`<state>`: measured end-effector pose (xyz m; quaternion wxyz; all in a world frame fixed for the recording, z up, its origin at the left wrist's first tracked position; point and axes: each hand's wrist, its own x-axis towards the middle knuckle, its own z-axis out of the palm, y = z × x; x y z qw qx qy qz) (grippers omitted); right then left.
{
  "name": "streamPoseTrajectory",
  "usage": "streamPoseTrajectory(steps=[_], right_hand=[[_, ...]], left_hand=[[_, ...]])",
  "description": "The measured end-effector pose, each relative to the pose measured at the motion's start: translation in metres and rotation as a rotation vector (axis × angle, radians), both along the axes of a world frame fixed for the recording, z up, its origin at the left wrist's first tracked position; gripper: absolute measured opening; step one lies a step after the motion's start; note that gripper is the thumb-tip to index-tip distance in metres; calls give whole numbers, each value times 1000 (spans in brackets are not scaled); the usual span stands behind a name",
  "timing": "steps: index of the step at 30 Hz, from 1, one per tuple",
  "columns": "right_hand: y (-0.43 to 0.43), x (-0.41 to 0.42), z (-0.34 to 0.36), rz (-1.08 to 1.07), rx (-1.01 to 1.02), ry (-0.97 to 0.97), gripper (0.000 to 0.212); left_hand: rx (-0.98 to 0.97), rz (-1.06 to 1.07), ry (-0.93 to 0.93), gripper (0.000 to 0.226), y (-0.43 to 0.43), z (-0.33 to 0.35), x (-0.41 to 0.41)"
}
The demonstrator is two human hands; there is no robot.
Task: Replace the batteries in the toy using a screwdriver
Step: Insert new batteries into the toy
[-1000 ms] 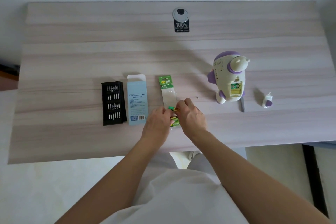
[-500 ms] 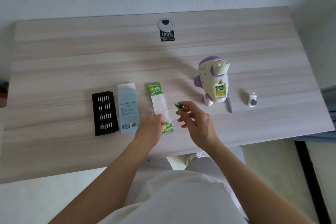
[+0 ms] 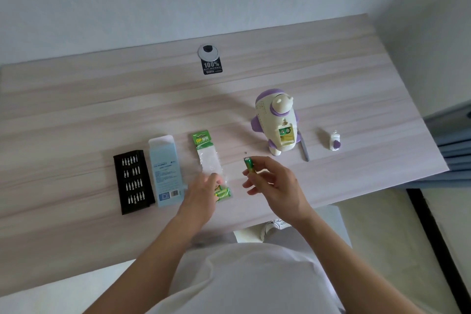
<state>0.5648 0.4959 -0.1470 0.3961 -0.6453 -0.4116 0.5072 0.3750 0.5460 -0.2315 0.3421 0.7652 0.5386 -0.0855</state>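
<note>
My right hand [image 3: 274,185] pinches a green and yellow battery [image 3: 249,164] upright above the table, a short way in front of the toy. The white and purple toy [image 3: 276,120] lies on its back with its battery compartment [image 3: 286,134] open and batteries showing inside. My left hand [image 3: 202,192] rests on the lower end of the battery pack [image 3: 209,158], where green batteries [image 3: 223,192] remain. The screwdriver [image 3: 303,146] lies just right of the toy. The small white and purple compartment cover [image 3: 335,141] lies further right. A tiny screw [image 3: 245,153] sits between pack and toy.
A black case of screwdriver bits [image 3: 133,181] and a light blue box [image 3: 166,169] lie left of the pack. A round cable grommet with a black sticker [image 3: 209,58] is at the back. The table's front edge runs close under my wrists.
My right hand pulled a battery out of the pack and lifted it up and to the right. My left hand stayed on the pack. The camera tilted, shifting the scene.
</note>
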Motion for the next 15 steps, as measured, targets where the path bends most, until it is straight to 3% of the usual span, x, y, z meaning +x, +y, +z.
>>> streamPoseTrajectory(steps=[5, 9, 11, 15], right_hand=[[-4, 3, -2, -38, -3, 92, 22], [-5, 8, 0, -27, 41, 128, 42], [-4, 10, 2, 5, 71, 123, 47], [-1, 12, 6, 11, 98, 88, 37]], left_hand=[[-61, 43, -14, 29, 9, 7, -1], [-37, 101, -54, 24, 20, 15, -7], [-8, 155, -124, 24, 24, 23, -10], [-27, 330, -345, 29, 31, 40, -10]])
